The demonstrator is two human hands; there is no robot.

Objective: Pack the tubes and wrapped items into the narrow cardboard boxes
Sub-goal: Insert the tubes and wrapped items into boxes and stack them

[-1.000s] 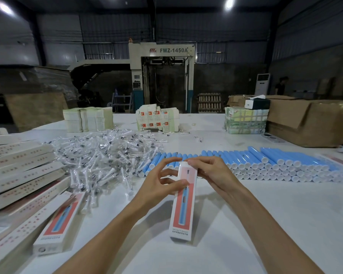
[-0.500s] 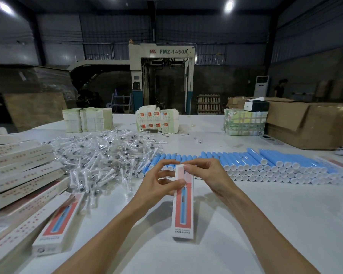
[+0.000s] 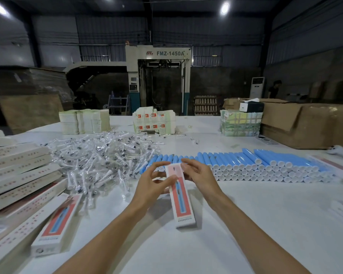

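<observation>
A narrow white and red box [image 3: 181, 202] with a blue tube printed on it is held over the white table, its near end low and its far end between my hands. My left hand [image 3: 151, 186] pinches its upper left side with thumb and fingers. My right hand [image 3: 200, 175] curls its fingers over the far end of the box. Behind my hands lie rows of blue tubes [image 3: 265, 165] with white caps. To the left sits a heap of clear-wrapped items [image 3: 99, 157].
Closed narrow boxes [image 3: 18, 175] are stacked at the left edge, one more box [image 3: 57, 224] lying nearer. Flat box blanks [image 3: 83, 121], printed cartons [image 3: 154, 121], a bundled stack [image 3: 241, 122] and large brown cartons [image 3: 305, 125] line the far edge. A person stands far back right.
The box has turned slightly, its near end swinging to the right. My fingers have shifted at its far end, and the flap there now looks closed.
</observation>
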